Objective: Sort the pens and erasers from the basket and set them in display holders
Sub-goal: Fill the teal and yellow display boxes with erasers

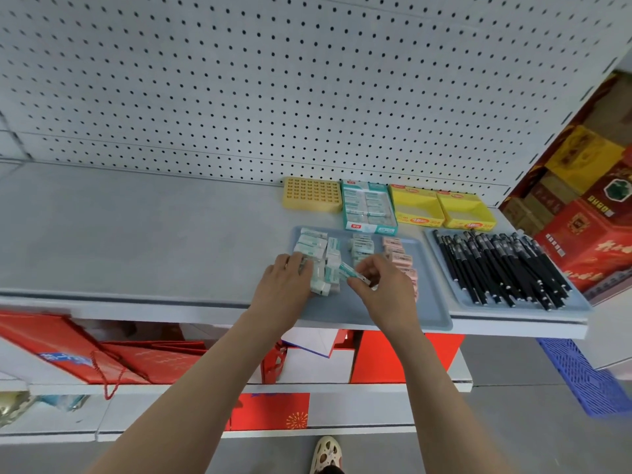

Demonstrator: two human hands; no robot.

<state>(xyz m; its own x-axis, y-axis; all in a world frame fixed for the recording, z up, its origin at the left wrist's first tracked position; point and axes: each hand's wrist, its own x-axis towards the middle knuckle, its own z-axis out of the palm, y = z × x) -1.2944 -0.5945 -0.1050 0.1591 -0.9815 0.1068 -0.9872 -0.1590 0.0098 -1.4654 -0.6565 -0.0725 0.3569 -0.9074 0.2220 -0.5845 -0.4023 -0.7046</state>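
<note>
We pinch one teal eraser (349,270) in our right hand (379,285) over the grey tray (342,313). Our left hand (284,285) curls its fingers on the eraser pile (321,254) just beside it. Pink erasers (398,253) lie to the right, the teal display box (367,206) sits behind, and black pens (496,265) fill the second tray (441,254), well apart.

Wrapped erasers (313,244) lie heaped; black pens (496,265) lie piled nearby.

The left yellow box (418,218) and the right yellow box (470,224) each show "30" on the front lip. Print on the teal box (371,229) and the red cartons (588,241) is too blurred to read.
</note>
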